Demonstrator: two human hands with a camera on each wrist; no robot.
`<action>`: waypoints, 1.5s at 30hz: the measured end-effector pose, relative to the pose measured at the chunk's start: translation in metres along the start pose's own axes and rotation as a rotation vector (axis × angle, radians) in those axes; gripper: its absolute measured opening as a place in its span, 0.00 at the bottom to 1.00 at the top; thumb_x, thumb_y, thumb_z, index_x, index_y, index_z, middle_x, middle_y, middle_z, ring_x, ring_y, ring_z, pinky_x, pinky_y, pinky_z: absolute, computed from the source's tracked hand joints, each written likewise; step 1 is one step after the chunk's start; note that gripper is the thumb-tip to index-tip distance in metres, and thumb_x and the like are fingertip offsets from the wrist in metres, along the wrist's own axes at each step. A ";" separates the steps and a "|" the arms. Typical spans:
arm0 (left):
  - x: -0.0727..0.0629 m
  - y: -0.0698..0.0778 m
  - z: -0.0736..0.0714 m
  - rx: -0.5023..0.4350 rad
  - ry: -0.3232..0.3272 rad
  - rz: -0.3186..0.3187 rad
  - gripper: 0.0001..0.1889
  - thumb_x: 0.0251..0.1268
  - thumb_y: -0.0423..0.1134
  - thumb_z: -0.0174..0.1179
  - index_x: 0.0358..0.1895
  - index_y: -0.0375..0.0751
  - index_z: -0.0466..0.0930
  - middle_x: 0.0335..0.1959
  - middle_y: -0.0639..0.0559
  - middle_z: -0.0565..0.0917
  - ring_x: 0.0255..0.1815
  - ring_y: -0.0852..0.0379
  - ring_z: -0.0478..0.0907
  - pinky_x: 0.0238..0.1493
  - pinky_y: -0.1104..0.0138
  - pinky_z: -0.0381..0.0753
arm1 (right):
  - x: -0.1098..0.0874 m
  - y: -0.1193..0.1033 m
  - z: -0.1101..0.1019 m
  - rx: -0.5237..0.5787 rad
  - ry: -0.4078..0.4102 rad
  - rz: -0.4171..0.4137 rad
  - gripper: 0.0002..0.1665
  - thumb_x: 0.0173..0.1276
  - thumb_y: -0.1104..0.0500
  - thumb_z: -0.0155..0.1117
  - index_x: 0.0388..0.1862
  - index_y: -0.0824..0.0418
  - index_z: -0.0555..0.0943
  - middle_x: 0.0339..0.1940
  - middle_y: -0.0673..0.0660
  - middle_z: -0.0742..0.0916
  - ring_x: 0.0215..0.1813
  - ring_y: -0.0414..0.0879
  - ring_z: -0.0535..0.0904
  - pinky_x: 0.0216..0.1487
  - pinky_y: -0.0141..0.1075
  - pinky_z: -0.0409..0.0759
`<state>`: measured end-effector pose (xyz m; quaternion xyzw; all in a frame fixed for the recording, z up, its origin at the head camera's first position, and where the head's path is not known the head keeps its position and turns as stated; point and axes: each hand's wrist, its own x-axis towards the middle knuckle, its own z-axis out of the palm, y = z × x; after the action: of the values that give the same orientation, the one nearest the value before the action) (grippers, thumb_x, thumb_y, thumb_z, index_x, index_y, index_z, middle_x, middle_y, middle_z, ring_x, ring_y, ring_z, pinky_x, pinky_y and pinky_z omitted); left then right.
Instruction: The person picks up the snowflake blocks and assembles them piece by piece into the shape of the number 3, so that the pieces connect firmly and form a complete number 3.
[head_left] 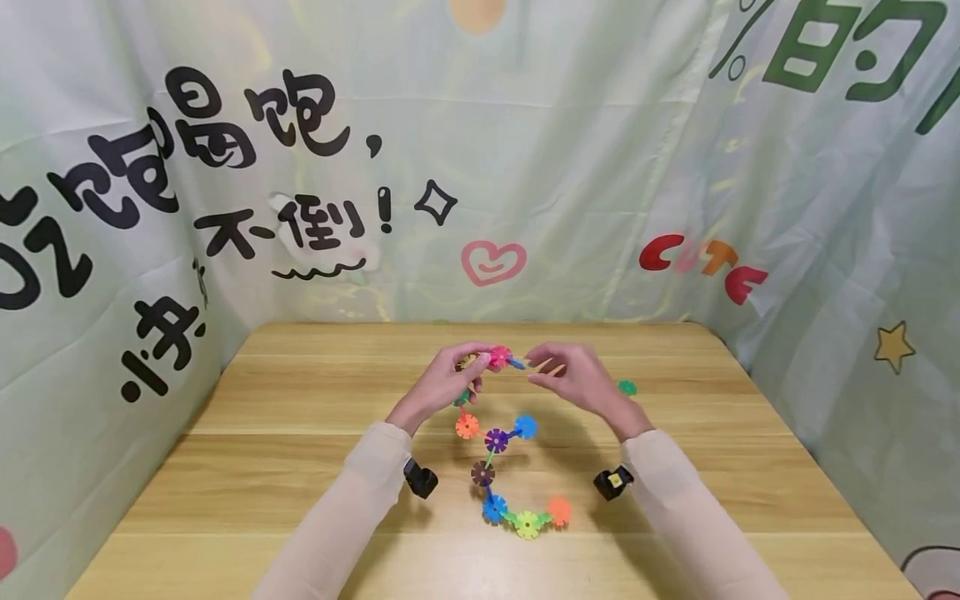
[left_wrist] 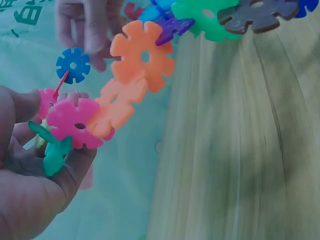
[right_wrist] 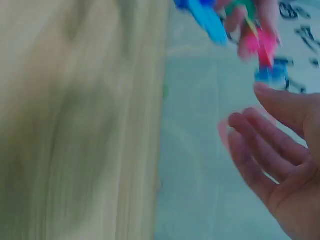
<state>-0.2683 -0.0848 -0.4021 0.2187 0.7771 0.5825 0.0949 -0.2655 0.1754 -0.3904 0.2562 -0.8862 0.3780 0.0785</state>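
My left hand (head_left: pixel 442 383) pinches a pink snowflake disc (head_left: pixel 500 357) at the upper end of a chain of notched plastic discs. In the left wrist view, a blue disc (left_wrist: pixel 73 65) sticks out beyond the pink ones on a thin red disc seen edge-on. Green and pink discs (left_wrist: pixel 75 122) sit by the left palm, and orange discs (left_wrist: pixel 145 55) continue the chain. My right hand (head_left: pixel 576 379) is just right of the blue end disc (right_wrist: pixel 271 74), its fingers loosely bent and apart, with nothing between them.
The chain's lower part hangs or lies nearer me, with purple (head_left: pixel 497 440), brown (head_left: pixel 483 474), yellow-green (head_left: pixel 527 525) and orange (head_left: pixel 559 511) discs. One green disc (head_left: pixel 627 387) lies beyond the right hand on the wooden table (head_left: pixel 300 483). A printed cloth (head_left: pixel 570 208) surrounds the table.
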 end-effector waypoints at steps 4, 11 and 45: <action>-0.001 -0.002 -0.001 -0.027 0.017 0.003 0.20 0.83 0.48 0.50 0.71 0.53 0.76 0.45 0.46 0.84 0.29 0.34 0.79 0.22 0.64 0.81 | -0.005 0.023 -0.023 -0.057 0.023 0.091 0.11 0.71 0.64 0.70 0.51 0.64 0.87 0.46 0.64 0.91 0.43 0.56 0.90 0.42 0.45 0.90; -0.003 -0.002 -0.002 -0.016 0.041 -0.017 0.20 0.83 0.48 0.50 0.72 0.55 0.74 0.38 0.42 0.80 0.30 0.29 0.78 0.22 0.63 0.81 | -0.016 0.066 -0.048 -0.171 0.051 0.187 0.07 0.71 0.67 0.66 0.46 0.68 0.86 0.42 0.68 0.91 0.42 0.61 0.88 0.41 0.50 0.88; -0.005 -0.006 -0.003 -0.028 0.038 -0.052 0.19 0.84 0.47 0.49 0.72 0.56 0.73 0.41 0.45 0.79 0.26 0.40 0.79 0.22 0.65 0.81 | -0.041 0.109 -0.050 -0.231 -0.091 0.420 0.06 0.71 0.65 0.66 0.43 0.67 0.82 0.39 0.65 0.88 0.38 0.52 0.82 0.39 0.42 0.81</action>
<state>-0.2669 -0.0911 -0.4073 0.1859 0.7760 0.5947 0.0980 -0.2893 0.2907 -0.4373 0.0728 -0.9599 0.2703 -0.0132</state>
